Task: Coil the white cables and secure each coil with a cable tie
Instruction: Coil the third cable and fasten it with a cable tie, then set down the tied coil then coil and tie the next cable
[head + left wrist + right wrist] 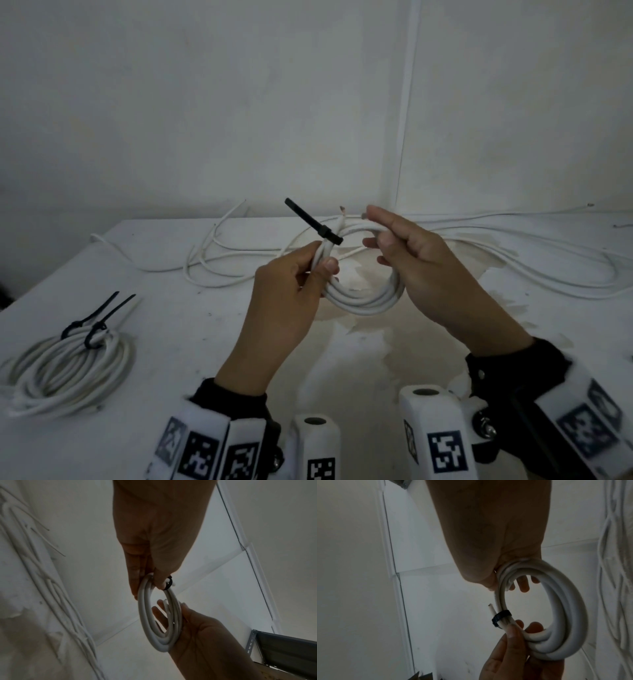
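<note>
I hold a small coil of white cable (363, 301) above the table in both hands. A black cable tie (329, 236) is wrapped round the coil's upper left, and its tail sticks up and to the left. My left hand (320, 260) pinches the strands just below the tie. My right hand (380, 228) grips the coil's upper right side. In the left wrist view the coil (145, 615) hangs edge-on with the tie (169, 584) by my thumb. In the right wrist view the tie (501, 616) sits above a bare cable end, on the coil (565, 608).
Tied white coils (68, 366) with two black ties (99, 325) lie at the table's near left. Loose white cables (513, 260) sprawl along the back of the white table (171, 342), against the wall. A stained patch lies under my hands.
</note>
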Demonstrator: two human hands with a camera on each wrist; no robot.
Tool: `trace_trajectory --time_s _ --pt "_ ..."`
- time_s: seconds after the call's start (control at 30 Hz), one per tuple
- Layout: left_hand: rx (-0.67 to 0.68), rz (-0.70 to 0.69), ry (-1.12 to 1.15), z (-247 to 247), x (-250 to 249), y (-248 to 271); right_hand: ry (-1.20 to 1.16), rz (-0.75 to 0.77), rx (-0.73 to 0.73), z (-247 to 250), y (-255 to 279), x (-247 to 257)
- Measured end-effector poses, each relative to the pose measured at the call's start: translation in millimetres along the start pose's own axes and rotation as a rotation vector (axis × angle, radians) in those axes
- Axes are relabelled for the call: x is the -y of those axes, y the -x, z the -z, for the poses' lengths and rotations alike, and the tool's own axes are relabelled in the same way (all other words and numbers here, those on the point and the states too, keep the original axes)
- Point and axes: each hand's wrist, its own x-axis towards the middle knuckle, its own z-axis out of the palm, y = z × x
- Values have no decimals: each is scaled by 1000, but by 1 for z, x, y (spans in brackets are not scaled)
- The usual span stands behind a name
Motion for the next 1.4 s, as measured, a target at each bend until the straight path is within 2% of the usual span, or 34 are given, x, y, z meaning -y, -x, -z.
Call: trace_trajectory --time_s 0.17,0.33,0.47,0.6,0.73,0.97,1.07,1.23,1.4 --pt "5 38 -105 28 -4 14 3 -17 116 -20 13 11" --pt "34 52 -190 55 -2 32 158 -56 194 -45 24 10" --pt "33 145 -186 71 3 45 260 -128 342 -62 31 10" --pt "61 132 -316 98 9 54 304 -176 483 -69 36 10" --pt "2 221 -408 145 23 54 380 -192 475 -62 38 9" --pt "-19 507 -593 209 62 56 460 -242 457 -37 46 -4" --pt "8 574 -712 217 76 57 497 -266 478 -32 51 -8" --pt "127 634 -869 209 79 49 558 -291 479 -26 49 -15" --pt "100 693 -966 204 68 35 562 -323 453 -18 39 -23"
